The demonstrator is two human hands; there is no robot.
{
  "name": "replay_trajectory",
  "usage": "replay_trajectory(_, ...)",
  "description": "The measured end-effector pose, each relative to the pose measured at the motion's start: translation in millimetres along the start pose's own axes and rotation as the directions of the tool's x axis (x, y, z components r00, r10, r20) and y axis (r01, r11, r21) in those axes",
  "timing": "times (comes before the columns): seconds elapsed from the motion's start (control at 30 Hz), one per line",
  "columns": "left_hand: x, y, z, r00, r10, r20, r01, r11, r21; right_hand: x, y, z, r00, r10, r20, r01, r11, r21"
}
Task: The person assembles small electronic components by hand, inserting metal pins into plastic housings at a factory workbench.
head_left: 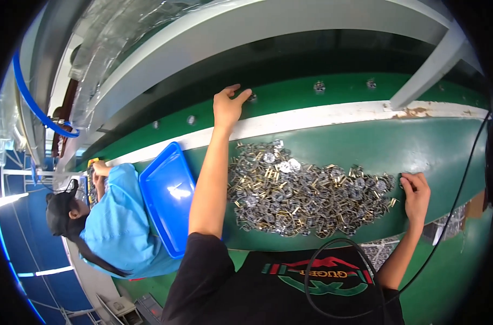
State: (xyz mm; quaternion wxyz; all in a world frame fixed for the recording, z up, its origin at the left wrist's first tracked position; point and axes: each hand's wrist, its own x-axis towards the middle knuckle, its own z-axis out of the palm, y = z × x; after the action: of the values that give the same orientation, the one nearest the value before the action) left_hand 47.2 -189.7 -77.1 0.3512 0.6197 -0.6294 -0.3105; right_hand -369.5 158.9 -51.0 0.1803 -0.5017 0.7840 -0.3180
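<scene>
My left hand [228, 105] reaches far forward over the white strip [322, 115] onto the green conveyor belt [290, 92], its fingertips on a small silver metal part [252, 98]. Similar single parts [319, 85] sit spaced along the belt. A large heap of small silver and brass metal parts [300, 189] lies on the green table [436, 146] in front of me. My right hand [417, 194] rests at the heap's right end, fingers curled around a dark part.
A blue plastic tray [168, 197] stands empty left of the heap. A co-worker in a light blue shirt and black cap [103, 216] works to my left. A grey post [430, 67] crosses the belt at right. A black cable [452, 206] hangs by my right arm.
</scene>
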Motion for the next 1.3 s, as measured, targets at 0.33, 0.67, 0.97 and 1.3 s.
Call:
replay_trajectory(0.33, -10.7, -73.8, -111.7, 0.976, 0.169, -0.139, -0.025, 0.718, 0.696, 17.1, 14.9, 12.8, 0.993, 0.056, -0.107, -0.052, 0.998, 0.039)
replay_trajectory(0.67, -135.2, 100.6, -39.1, 0.954, 0.266, 0.140, -0.224, 0.940, -0.258, 30.2, -151.0, 45.0, 0.893, -0.422, -0.159, 0.445, 0.771, 0.454)
replay_trajectory(0.97, -191.1, 145.9, 2.6, 0.864, 0.449, 0.227, -0.322, 0.840, -0.436, 34.2, -196.0, 67.8, 0.814, -0.556, -0.170, 0.572, 0.712, 0.408)
replay_trajectory(1.3, -204.3, 144.6, 0.2, 0.841, -0.035, 0.540, 0.474, 0.530, -0.703, 16.3, -178.6, 78.2, 0.951, -0.161, 0.264, -0.157, 0.486, 0.860)
